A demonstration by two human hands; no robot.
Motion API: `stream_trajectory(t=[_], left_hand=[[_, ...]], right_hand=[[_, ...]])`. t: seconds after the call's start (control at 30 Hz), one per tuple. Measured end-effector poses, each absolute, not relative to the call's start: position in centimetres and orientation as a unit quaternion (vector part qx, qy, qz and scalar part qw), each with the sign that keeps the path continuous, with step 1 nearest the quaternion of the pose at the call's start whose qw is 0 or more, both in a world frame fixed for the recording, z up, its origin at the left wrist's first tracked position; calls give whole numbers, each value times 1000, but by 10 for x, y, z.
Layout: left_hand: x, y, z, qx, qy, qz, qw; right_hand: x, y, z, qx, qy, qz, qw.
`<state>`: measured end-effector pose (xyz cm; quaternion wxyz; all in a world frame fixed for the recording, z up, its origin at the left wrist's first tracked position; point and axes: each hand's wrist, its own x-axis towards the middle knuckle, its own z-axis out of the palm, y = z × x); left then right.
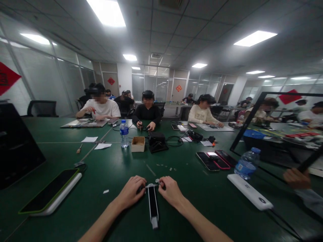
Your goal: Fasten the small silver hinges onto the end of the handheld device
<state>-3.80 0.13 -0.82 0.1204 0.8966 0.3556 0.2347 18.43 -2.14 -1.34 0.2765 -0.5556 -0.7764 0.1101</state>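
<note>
On the green table [106, 168], a long narrow object [152, 205] with pale edges, a dark middle and a whitish near end lies between my hands, pointing toward me. A short greyish crosspiece [151, 185] sits at its far end. My left hand [132, 191] is closed at the left end of this crosspiece, fingers curled around something dark. At the right end, my right hand [171, 191] is closed in a pinch, with a small pale bit [157, 180] by its fingertips. What exactly each hand grips is hidden. Several tiny white pieces [171, 169] lie beyond.
A green-rimmed phone [50, 191] rests on a white slab at left. An open box [138, 144], a black stand [156, 143] and a water bottle [124, 134] stand ahead. Phones [208, 161], another bottle [247, 164], a white power bank [249, 191] and another person's hand [297, 178] are at right.
</note>
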Motion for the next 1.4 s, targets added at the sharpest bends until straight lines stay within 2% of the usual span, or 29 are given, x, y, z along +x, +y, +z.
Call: stream_trajectory(t=[0.7, 1.03, 1.27, 1.4], left_hand=[[-27, -9, -7, 903, 381, 197, 30], [-21, -10, -8, 899, 375, 216, 68], [-18, -9, -5, 895, 380, 211, 94], [-19, -8, -7, 897, 381, 199, 100]], right_hand=[[188, -36, -24, -477, -812, 125, 312], [191, -27, -18, -510, -756, 224, 343], [207, -19, -12, -477, -795, 212, 309], [236, 3, -19, -525, -771, 130, 336]])
